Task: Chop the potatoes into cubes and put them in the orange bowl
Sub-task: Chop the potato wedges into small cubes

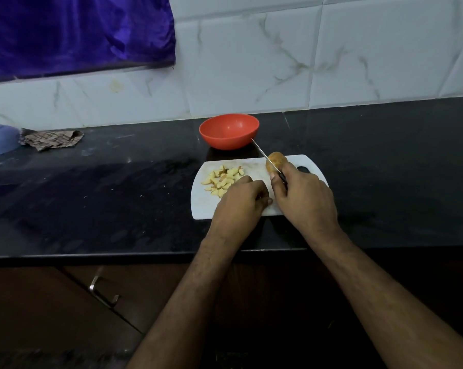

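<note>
Potato cubes (pixel 223 180) wait beside the curled, seemingly empty left hand (pixel 241 199); right hand (pixel 303 194) grips the knife (pixel 266 157), whole potato (pixel 275 161) next.

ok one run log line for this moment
right hand grips knife | whole potato on board | cut pieces by left hand | orange bowl empty

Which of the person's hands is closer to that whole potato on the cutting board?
Right. The right hand, gripping the knife, lies just beside the whole potato. The left hand rests farther away, by the cut pieces.
</note>
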